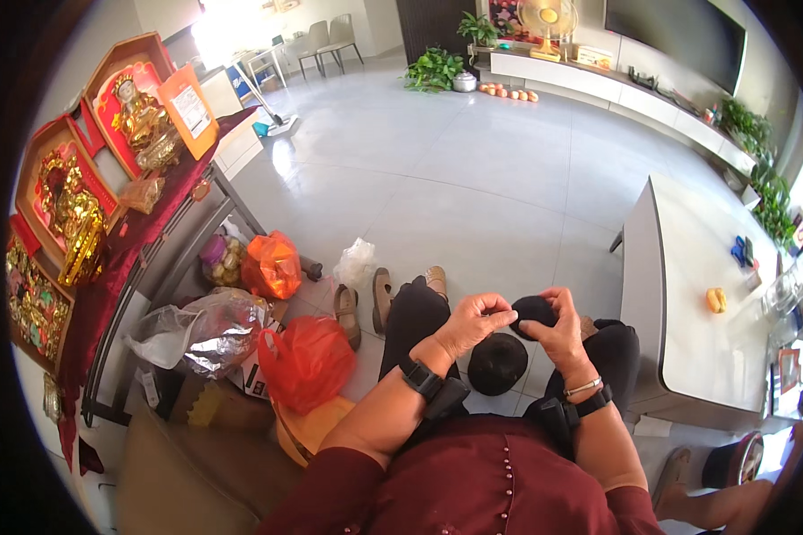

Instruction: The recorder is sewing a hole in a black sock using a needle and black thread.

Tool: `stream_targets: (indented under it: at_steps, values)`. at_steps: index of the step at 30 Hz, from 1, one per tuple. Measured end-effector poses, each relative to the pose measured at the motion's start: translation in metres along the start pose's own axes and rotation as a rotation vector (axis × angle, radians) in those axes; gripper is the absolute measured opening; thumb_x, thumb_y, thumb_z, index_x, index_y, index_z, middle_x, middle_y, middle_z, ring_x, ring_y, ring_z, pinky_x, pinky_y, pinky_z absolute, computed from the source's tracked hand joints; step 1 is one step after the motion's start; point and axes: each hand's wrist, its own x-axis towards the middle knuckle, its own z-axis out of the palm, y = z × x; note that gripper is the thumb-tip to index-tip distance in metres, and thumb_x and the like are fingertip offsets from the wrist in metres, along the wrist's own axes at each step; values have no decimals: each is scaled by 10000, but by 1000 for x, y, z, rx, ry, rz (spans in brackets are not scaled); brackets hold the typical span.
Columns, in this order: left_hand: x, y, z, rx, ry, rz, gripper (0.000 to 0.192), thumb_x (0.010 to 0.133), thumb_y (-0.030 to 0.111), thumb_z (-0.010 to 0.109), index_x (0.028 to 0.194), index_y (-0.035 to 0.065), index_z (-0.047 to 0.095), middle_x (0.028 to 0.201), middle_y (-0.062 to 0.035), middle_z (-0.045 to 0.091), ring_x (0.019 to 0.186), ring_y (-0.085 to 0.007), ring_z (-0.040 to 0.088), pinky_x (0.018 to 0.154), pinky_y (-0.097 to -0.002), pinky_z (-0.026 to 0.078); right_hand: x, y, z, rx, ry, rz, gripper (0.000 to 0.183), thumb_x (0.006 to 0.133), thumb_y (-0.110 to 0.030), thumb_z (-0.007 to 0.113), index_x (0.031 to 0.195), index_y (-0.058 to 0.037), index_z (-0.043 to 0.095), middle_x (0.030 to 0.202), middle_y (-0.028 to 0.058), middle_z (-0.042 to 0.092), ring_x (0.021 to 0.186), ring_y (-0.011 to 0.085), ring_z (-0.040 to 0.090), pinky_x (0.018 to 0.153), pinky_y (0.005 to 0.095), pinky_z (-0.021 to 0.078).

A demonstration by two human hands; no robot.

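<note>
Between my hands is a round black piece [534, 317], seemingly of cloth. My right hand [559, 328] grips its right side with thumb and fingers. My left hand [484, 317] has its thumb and fingertips pinched together at the piece's left edge; whether they hold a thread or something else small cannot be told. Below, between my knees, lies a larger round black object [498, 364], perhaps a cap or a cushion.
To the left, gilded figures [137, 110] stand on a cloth-covered shelf. Beside my left leg are a red plastic bag [306, 364], clear bags [224, 328] and loose shoes [346, 314]. A white-topped table [702, 348] stands at right; another person's legs [716, 505] show at lower right.
</note>
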Motion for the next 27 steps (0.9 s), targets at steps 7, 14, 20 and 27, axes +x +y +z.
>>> stream_targets:
  at_steps: [7,14,20,27]
  values:
    - [0,-4,-6,-78,60,27,142,898,210,671,849,78,654,681,59,538,597,-36,468,536,-199,384,-6,-26,-2,341,-401,356,482,736,-26,702,1153,-4,463,972,117,610,909,182,601,829,309,481]
    - [4,-7,-5,-104,118,-24,170,917,229,649,874,65,647,678,55,534,596,-39,469,528,-198,385,-6,-38,-1,849,-379,349,399,801,-50,624,1165,-42,462,1071,117,595,995,235,598,899,369,490]
    - [7,-12,-3,-64,199,-53,203,900,245,660,869,43,659,652,49,515,586,-39,442,511,-205,366,-2,-31,4,907,-189,274,361,823,-71,614,1165,-71,496,1134,107,598,1069,247,587,962,397,464]
    - [8,-17,0,169,147,-5,197,917,231,644,921,34,660,649,54,517,589,-31,454,517,-206,376,2,-23,3,908,-33,270,404,825,-44,650,1175,-75,449,1138,120,595,1069,260,587,966,419,466]
